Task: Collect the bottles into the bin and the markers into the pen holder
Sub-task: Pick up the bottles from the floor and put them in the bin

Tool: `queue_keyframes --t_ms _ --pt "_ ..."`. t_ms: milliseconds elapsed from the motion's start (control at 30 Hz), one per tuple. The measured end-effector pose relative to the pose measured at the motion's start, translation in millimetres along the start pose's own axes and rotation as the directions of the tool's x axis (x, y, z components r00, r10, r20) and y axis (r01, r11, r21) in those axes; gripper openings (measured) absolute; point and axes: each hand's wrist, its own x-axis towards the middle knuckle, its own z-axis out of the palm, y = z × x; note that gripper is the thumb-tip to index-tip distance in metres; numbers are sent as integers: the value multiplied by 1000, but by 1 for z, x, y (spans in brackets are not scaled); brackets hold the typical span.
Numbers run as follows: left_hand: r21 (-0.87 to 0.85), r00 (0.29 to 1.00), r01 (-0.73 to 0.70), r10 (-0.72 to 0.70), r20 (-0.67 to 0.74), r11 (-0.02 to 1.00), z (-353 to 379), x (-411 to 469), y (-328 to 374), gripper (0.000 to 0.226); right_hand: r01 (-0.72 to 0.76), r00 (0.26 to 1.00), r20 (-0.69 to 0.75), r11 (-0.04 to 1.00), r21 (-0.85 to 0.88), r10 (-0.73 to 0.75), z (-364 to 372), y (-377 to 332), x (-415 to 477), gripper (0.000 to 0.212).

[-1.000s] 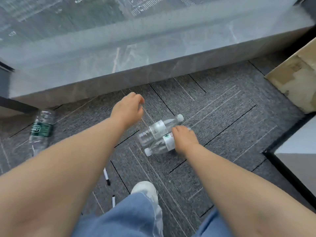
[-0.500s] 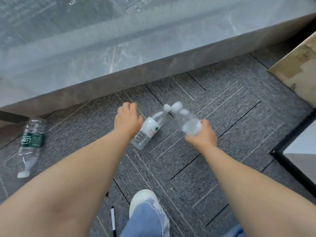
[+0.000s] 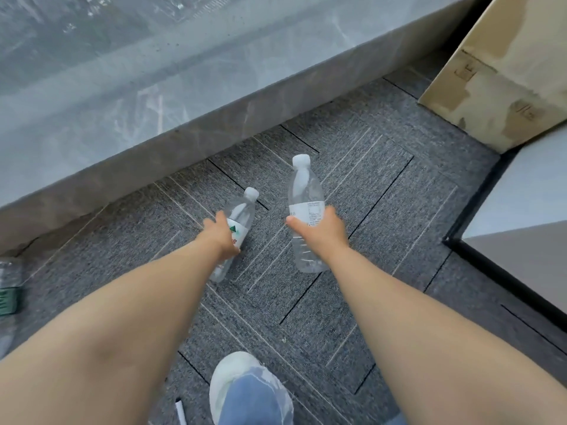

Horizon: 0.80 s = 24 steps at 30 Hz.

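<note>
On grey carpet tiles (image 3: 352, 185) below a marble window ledge (image 3: 171, 96), the right hand (image 3: 319, 233) grips a clear water bottle (image 3: 305, 191) while the left hand (image 3: 221, 234) clasps a second bottle (image 3: 242, 214) nearer the ledge.

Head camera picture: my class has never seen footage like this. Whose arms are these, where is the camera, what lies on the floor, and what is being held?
The camera sits on a person's head, looking down, so the two bare arms are the wearer's own. The right hand holds a clear bottle lifted off the grey carpet. The left hand is closing on a second bottle that lies on the carpet. A third, green-labelled bottle lies at the far left edge. Below are a white shoe and the tip of a marker. A cardboard box stands top right. No bin or pen holder is visible.
</note>
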Motion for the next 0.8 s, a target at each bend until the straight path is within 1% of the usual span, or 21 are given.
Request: queue_keyframes --t_ms 67,100,167,200,267,333,400,467,567,667,733,800 --pt "-36 997 6 -9 -71 999 -10 -3 4 90 -23 999 -32 997 75 26 -3 1 -2 60" --pt "-71 992 2 -10 -123 997 -16 -7 5 86 -46 997 -56 988 146 55 -4 0 -5 60" --pt "-179 976 -9 -30 -214 984 -23 -23 11 79 -108 984 -104 946 305 146 -5 -4 -22 58" --pt "-237 972 -13 -44 -233 971 -25 -36 15 77 -138 975 -112 920 366 191 -6 -7 -36 56" --pt "-307 974 -33 -38 -223 951 -24 -69 22 78 -191 965 -80 877 440 250 -6 -8 -73 53" --pt "-316 976 -102 34 -213 943 -21 -109 28 79 -226 955 -65 857 464 288 -9 -5 -121 53" --pt "-303 973 -175 118 -197 937 -22 -155 32 80 -246 938 -97 838 487 332 -20 1 -172 51" --pt "-246 967 -226 185 -176 943 -30 -202 36 82 -275 910 -130 807 522 394 -40 9 -223 52" --pt "-190 949 -307 285 -134 933 -49 -278 48 85 -329 860 -171 778 535 482 -89 23 -293 51" --pt "-201 934 -357 342 -105 912 -72 -350 75 82 -338 810 -236 756 560 537 -149 24 -349 50" --pt "-189 917 -399 392 -74 897 -85 -391 97 83 -337 789 -263 749 571 555 -185 16 -377 53" --pt "-142 884 -467 467 -37 873 -95 -426 117 83 -306 783 -292 750 586 549 -217 4 -404 56"
